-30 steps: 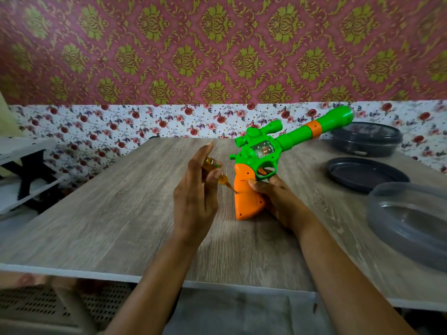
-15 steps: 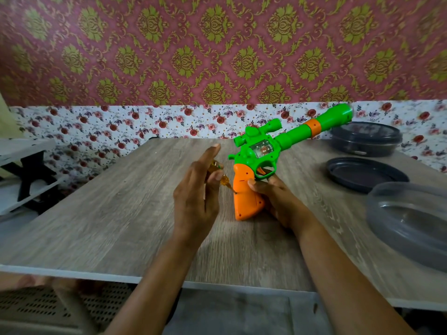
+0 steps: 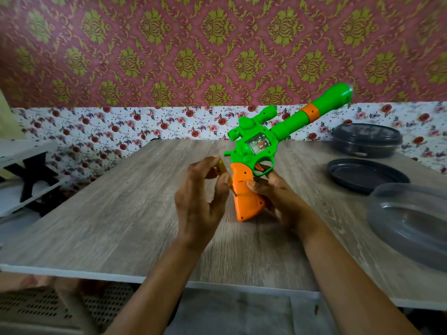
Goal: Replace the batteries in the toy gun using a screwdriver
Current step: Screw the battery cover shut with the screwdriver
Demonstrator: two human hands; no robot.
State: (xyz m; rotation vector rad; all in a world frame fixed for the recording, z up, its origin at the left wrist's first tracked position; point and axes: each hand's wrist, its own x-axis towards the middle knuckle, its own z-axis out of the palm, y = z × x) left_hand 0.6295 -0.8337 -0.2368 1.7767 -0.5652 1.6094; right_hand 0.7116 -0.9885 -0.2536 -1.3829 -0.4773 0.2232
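Wood-grain table point(image 3: 121, 213), centre: the right hand point(image 3: 278, 197) has its fingers wrapped round the toy gun point(image 3: 251, 151) at the orange grip. The left hand point(image 3: 200, 204) pinches an amber screwdriver point(image 3: 221, 169), tip against that grip.

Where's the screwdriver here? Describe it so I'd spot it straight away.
On the wooden table, find the green and orange toy gun held butt-down in the middle. Just left of its orange handle, the left hand pinches the screwdriver, its tip pointing at that handle. It is the only small, see-through amber thing there.
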